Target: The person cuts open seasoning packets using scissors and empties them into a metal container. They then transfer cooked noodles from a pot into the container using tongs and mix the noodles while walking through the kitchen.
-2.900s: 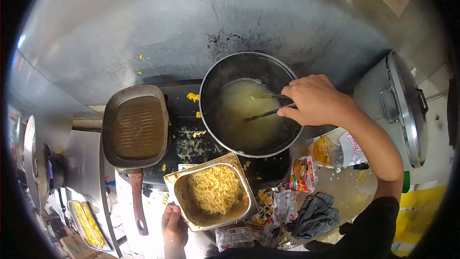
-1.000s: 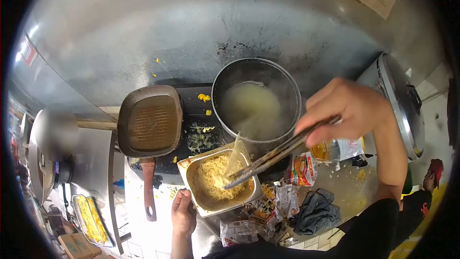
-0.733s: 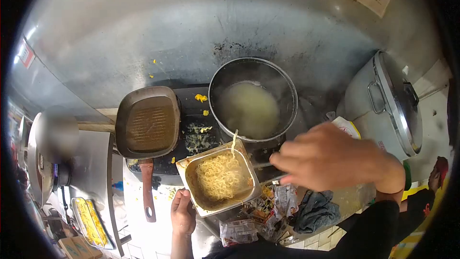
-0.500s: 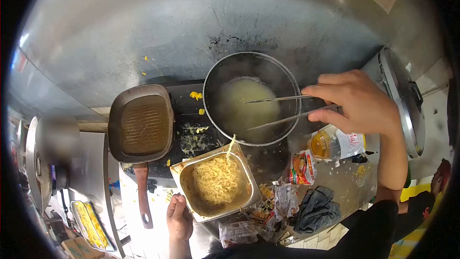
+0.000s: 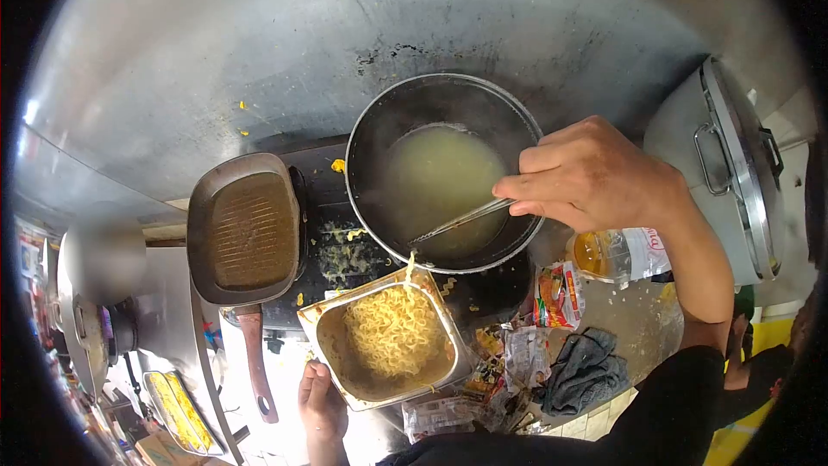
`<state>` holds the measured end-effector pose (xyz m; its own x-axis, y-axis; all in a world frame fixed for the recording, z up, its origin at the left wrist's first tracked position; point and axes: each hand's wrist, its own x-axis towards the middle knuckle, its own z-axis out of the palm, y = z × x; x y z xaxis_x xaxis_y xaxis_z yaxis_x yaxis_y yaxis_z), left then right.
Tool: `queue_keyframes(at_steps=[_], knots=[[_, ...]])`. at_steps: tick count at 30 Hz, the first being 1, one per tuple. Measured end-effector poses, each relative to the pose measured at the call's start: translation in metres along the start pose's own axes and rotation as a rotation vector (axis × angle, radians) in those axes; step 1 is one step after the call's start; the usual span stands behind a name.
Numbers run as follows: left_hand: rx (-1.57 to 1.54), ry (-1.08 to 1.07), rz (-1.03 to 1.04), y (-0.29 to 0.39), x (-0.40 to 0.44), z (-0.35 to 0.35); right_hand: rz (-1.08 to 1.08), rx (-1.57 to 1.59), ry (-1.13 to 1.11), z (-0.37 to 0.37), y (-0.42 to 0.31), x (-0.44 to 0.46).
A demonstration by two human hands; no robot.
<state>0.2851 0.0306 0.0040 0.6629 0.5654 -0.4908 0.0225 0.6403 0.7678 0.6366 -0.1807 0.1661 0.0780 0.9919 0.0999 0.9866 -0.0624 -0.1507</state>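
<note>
My right hand [image 5: 591, 177] grips metal tongs [image 5: 464, 219] over a large dark pot [image 5: 373, 151]. Cloudy yellowish liquid [image 5: 444, 168] fills its lower part, with faint steam above. The tongs' arms are pressed together, their tips by the pot's near wall, close to a noodle strand [image 5: 410, 269] that hangs over the container's edge. My left hand [image 5: 323, 404] holds the near left corner of a square metal container [image 5: 329, 354]. Inside it lies a heap of curly yellow noodles [image 5: 392, 328]. The container is right against the pot's near side.
A square grill pan [image 5: 250, 233] with a brown handle sits to the left. On the right are a plastic bottle [image 5: 617, 256], a red noodle packet [image 5: 558, 295], torn wrappers [image 5: 522, 358], a dark cloth [image 5: 586, 373] and a big lidded pot [image 5: 720, 173]. Another person's arm [image 5: 749, 371] shows at far right.
The tongs have closed from spread arms, and their tips have moved from the liquid toward the pot's near left rim. My right hand has shifted left. The left hand still holds the container.
</note>
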Motion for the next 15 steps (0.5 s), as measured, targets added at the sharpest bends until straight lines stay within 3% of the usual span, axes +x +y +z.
queue_keyframes(at_steps=[6, 12, 15], knots=[[-0.051, -0.068, -0.022, -0.006, 0.003, -0.015, 0.011, -0.011, 0.152, -0.031, -0.024, -0.015], [-0.058, -0.048, -0.037, -0.005, -0.001, -0.01, 0.018, -0.012, 0.06, -0.053, -0.079, -0.017], [-0.048, -0.036, -0.047, -0.002, -0.002, -0.008, 0.166, -0.078, 0.04, -0.057, -0.077, -0.025]])
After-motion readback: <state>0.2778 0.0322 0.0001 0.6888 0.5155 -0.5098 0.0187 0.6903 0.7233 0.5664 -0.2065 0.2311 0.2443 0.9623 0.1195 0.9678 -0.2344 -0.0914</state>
